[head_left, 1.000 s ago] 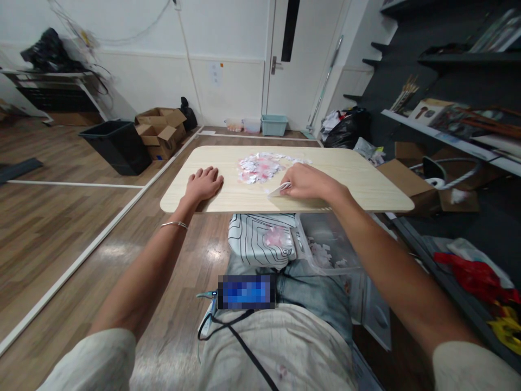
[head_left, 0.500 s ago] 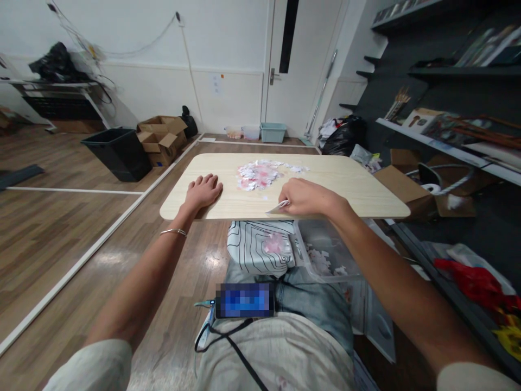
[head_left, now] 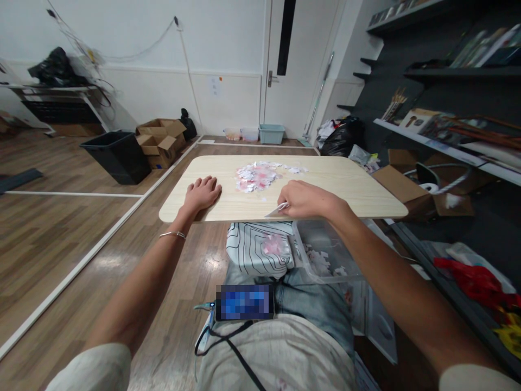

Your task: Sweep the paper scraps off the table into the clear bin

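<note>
My left hand (head_left: 202,194) lies flat, palm down, on the left part of a pale wooden tabletop (head_left: 345,187). Pinched in my right hand (head_left: 305,199) is a thin white card-like piece (head_left: 277,210), its edge close to the table's near side; most of it is covered by my fingers. Beyond my hands spreads a pile of small white and pink paper pieces (head_left: 256,176), with a few strays to its right. One small white scrap (head_left: 264,199) lies between the pile and my right hand.
Below the table edge, a patterned white bag (head_left: 248,250) holds pink pieces. Beside it a clear plastic bin (head_left: 329,244) contains white scraps. A phone (head_left: 244,302) with a cord hangs at my waist. Cardboard boxes (head_left: 160,138) and a black bin (head_left: 118,157) stand left; shelves (head_left: 448,136) line the right.
Both hands stay almost in place, and the card-like piece remains in my right hand. The whole view has shifted very slightly.
</note>
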### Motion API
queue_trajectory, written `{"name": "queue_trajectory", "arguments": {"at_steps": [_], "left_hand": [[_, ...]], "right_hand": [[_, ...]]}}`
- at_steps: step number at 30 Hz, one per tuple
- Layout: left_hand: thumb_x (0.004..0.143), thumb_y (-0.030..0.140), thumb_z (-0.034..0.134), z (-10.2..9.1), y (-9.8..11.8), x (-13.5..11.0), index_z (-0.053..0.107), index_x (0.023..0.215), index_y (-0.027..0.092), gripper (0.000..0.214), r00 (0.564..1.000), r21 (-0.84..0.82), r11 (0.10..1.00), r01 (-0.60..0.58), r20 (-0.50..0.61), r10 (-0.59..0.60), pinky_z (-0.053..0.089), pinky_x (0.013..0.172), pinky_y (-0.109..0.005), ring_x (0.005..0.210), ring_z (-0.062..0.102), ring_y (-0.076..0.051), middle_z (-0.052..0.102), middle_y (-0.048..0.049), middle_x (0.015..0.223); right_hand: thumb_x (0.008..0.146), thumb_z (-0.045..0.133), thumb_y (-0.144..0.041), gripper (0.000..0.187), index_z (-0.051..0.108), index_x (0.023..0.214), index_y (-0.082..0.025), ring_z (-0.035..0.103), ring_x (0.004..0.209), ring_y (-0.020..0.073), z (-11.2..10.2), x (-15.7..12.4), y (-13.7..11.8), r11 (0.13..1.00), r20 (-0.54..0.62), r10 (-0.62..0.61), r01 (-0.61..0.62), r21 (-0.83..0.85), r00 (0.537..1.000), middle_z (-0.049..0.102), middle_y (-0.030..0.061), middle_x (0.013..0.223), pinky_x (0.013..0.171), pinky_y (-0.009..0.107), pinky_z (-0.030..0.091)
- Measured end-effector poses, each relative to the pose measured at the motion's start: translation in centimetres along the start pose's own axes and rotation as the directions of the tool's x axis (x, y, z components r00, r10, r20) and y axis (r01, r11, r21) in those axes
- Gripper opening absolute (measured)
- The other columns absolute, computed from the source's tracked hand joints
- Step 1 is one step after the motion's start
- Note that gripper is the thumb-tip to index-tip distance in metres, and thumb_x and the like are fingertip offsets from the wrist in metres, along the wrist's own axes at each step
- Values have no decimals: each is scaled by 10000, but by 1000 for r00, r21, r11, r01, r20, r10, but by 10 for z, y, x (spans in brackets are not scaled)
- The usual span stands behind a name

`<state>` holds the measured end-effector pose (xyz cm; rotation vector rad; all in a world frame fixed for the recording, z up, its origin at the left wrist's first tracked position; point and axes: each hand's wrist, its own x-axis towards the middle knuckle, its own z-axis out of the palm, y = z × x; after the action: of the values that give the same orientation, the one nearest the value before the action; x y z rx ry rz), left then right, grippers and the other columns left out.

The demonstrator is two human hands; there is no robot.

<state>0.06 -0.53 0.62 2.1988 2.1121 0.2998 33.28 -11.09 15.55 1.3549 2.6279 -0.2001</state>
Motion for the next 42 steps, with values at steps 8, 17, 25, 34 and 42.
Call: {"name": "queue_trajectory", "arguments": {"at_steps": [8, 17, 25, 34, 42], "left_hand": [[1214, 535, 283, 0, 0, -1, 635, 1809, 303, 729, 1000, 15, 1000, -16, -7, 17, 409, 1450, -642, 1809, 485, -410, 533, -126, 1997], [1219, 533, 282, 1, -1, 0, 625, 1822, 275, 740, 1000, 10, 1000, -16, -5, 16, 415, 1449, -641, 1812, 488, -411, 521, -138, 2004], [1221, 543, 260, 0, -1, 1, 636, 1794, 261, 741, 1000, 38, 999, -21, 19, 20, 418, 1447, -634, 1802, 499, -408, 503, -153, 2012], [1219, 533, 279, -4, 1, -2, 627, 1805, 281, 727, 1000, 29, 1000, -6, 15, 6, 396, 1461, -632, 1813, 477, -406, 518, -132, 2006], [1208, 520, 289, -4, 0, -1, 634, 1798, 287, 722, 1000, 6, 1000, -4, 5, 4, 386, 1461, -654, 1794, 493, -407, 549, -130, 1983]], "right_hand": [[1013, 742, -144, 186, 878, 886, -152, 671, 777, 232, 0, -1, -8, 996, -22, 81, -82, -44, 996, 877, 182, 926, 737, 374, 354], [984, 740, -123, 198, 872, 841, -160, 630, 729, 219, 0, -13, 12, 994, 3, 108, -108, -33, 994, 834, 132, 809, 733, 370, 352], [917, 765, -184, 359, 649, 581, -234, 547, 657, 204, 4, -60, 76, 978, 42, 201, -203, 54, 979, 668, 38, 614, 721, 362, 351], [889, 806, -218, 341, 665, 578, -234, 607, 664, 212, 11, -79, 102, 966, 50, 248, -250, 58, 968, 649, 22, 599, 727, 352, 398], [1035, 853, -234, 242, 881, 809, -151, 784, 840, 268, -2, -81, 115, 953, 56, 292, -295, 64, 955, 856, 148, 827, 821, 383, 492]]}}
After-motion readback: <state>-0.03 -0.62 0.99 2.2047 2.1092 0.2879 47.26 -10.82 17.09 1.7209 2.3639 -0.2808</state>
